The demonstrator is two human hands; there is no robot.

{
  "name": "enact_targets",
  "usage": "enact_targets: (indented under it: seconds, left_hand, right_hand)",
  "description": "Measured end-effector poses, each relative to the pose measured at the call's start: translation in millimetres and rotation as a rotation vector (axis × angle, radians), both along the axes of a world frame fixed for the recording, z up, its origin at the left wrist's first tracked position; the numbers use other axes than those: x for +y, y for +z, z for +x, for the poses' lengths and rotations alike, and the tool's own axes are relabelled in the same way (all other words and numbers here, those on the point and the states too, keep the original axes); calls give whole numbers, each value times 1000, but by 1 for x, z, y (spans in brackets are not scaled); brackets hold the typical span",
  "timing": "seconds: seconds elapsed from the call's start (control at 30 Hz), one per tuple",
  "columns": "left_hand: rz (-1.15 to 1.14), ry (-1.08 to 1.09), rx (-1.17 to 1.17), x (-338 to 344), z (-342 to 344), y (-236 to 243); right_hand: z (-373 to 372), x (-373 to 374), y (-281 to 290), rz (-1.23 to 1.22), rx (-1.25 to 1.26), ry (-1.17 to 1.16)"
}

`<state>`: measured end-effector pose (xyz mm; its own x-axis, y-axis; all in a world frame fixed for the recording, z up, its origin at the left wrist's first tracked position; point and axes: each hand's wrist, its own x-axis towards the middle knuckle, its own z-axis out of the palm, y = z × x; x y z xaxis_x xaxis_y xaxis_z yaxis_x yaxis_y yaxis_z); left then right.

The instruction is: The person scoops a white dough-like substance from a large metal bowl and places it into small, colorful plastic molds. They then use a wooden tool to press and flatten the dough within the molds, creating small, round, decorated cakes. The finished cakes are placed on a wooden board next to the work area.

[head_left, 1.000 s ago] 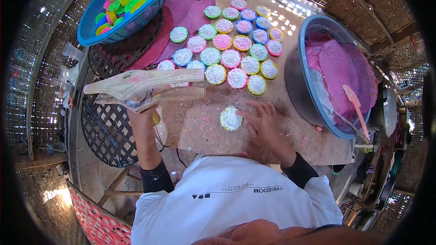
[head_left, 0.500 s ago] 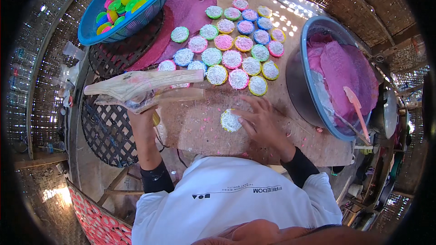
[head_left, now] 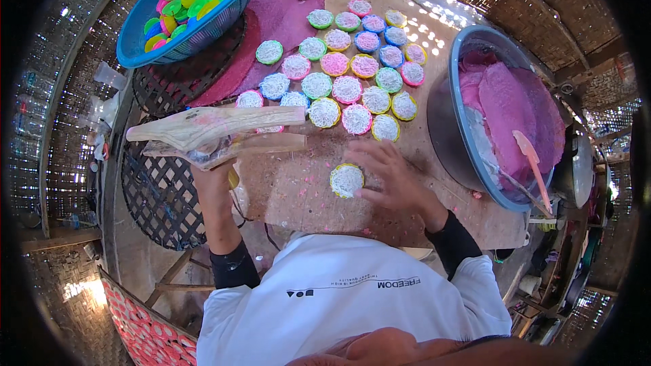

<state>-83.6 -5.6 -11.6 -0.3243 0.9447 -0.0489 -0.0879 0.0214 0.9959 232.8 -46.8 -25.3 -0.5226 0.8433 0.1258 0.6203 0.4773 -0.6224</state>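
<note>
A small round yellow-edged mould (head_left: 346,180) filled with white shredded strands lies on the board near me. My right hand (head_left: 393,179) is just right of it, fingers spread, with nothing in it. A narrow gap separates the fingertips from the mould's rim. At the left, a forked wooden press (head_left: 217,127) with two long arms juts over the board. My left hand (head_left: 215,179) is raised beneath it, its fingers mostly hidden by the wood. A bit of something yellow (head_left: 233,178) shows beside that hand; I cannot make out the grip.
Rows of filled, coloured moulds (head_left: 334,63) cover the far board. A blue basket (head_left: 135,54) of coloured moulds stands far left, above dark woven trays (head_left: 163,196). Right is a large basin (head_left: 441,115) holding pink dough (head_left: 505,105) and a pink spatula (head_left: 532,163).
My right hand has drawn a little to the right, its fingertips leaving the mould's edge. My left hand and the wooden press have hardly moved.
</note>
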Motion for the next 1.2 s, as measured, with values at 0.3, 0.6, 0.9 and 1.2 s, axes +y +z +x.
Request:
enact_targets:
  seconds: [0.3, 0.6, 0.9, 1.2]
  left_hand:
    - [2, 10, -7, -5, -7, 4]
    - [86, 157, -88, -19, -45, -3]
    - [239, 261, 69, -39, -70, -18]
    - [206, 259, 211, -44, -84, -12]
  right_hand:
    - [-9, 6, -2, -79, -111, 152]
    - [-24, 50, 40, -127, 65, 82]
    - [-80, 249, 5, 311, -26, -211]
    - [-94, 324, -38, 145, -90, -153]
